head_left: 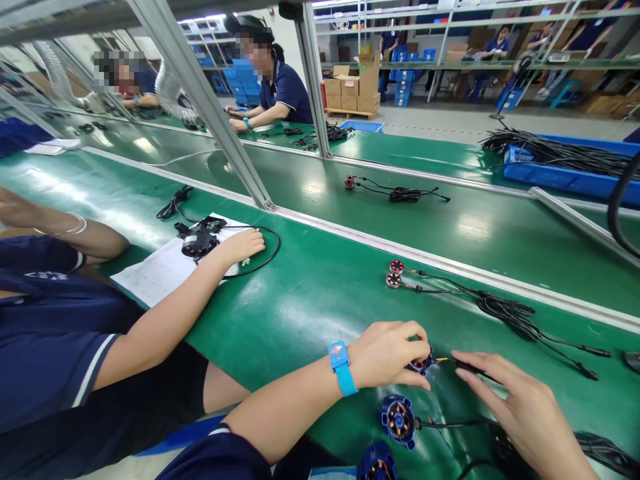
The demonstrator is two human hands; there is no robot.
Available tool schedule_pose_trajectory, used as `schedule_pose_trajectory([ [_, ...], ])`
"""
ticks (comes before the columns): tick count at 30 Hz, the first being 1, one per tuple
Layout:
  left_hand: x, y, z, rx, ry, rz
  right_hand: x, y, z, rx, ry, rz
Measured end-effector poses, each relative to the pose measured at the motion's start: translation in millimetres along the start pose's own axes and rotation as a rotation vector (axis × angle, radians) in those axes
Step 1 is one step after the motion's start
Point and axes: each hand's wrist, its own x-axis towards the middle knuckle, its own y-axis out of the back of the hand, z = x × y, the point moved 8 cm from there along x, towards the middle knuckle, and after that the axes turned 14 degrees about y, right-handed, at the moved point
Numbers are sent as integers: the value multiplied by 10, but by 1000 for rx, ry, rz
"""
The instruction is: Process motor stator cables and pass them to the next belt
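Observation:
My left hand (387, 353), with a blue wrist strap, curls its fingers over a small round motor stator (421, 365) at the green bench. Thin coloured wires (442, 361) run from it into a black cable (467, 367). My right hand (525, 407) holds that cable between thumb and fingers. Nearer me lies a motor in a blue housing (399, 421), its copper coils facing up and its cable passing under my right hand. A second blue-housed motor (377, 461) is cut off by the lower frame edge.
Two small stators (394, 273) with bundled black cables (505, 313) lie further back. Another cabled stator (349, 182) sits beyond the metal rail (400, 237). At left, a co-worker's hand (243, 245) is beside a black device (199, 241) on paper. A blue bin (550, 177) holds many cables.

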Motion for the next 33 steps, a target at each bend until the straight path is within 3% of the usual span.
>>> schedule_pose_trajectory([
  [5, 0, 6, 100, -178, -104, -115, 17, 19, 8, 55, -93, 20],
  [9, 12, -4, 53, -234, -64, -152, -3, 4, 29, 116, -166, 60],
  [14, -4, 0, 6, -176, 9, -129, 1, 9, -3, 76, -135, 120],
  [20, -26, -51, 72, -77, -39, -195, 50, -10, -2, 53, -119, 146],
  [33, -7, 27, 83, 193, -59, 17, 85, -13, -71, -47, -44, 135],
])
